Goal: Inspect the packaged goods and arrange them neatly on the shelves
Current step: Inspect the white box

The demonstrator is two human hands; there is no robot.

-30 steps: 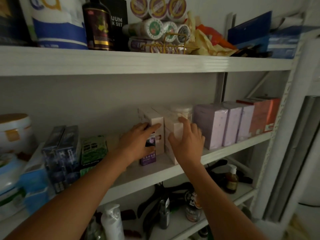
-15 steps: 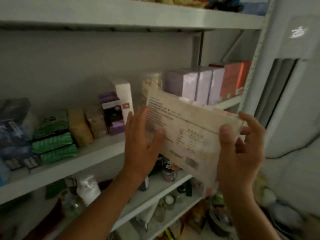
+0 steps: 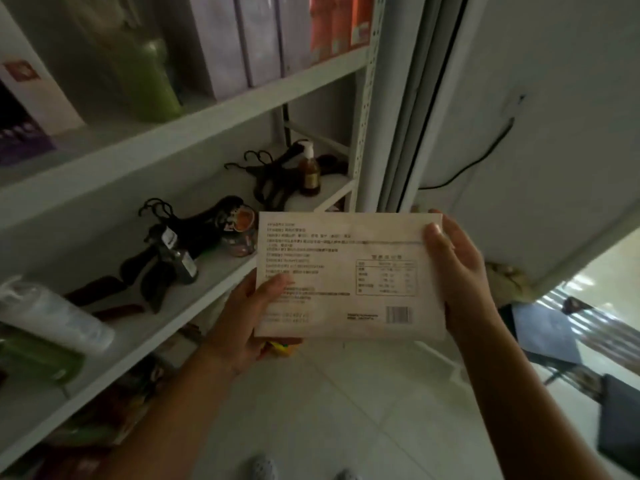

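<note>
Left hand (image 3: 256,320) grips lower-left corner of flat cream paper packet (image 3: 349,275), thumb on printed face. Right hand (image 3: 457,275) clasps packet's right edge. Packet held level over tiled floor, clear of white metal shelving (image 3: 194,116). Beyond: amber pump bottle (image 3: 309,169) at lower shelf's right end; lilac boxes (image 3: 242,39) on shelf above.

A black cable (image 3: 474,161) is hanging down the white wall (image 3: 561,81) on the right and is curving toward the white vertical frame (image 3: 412,98). A pale tiled floor (image 3: 346,410) is showing below. A blue sheet (image 3: 543,334) and a dark flat panel (image 3: 620,420) are showing at the right edge, low down; their details are blurring out. On the lower shelf (image 3: 214,271), two bunches of black hangers (image 3: 268,181) are lying, and an amber pump bottle (image 3: 309,171) with a white head is standing upright just beside the farther bunch.
</note>
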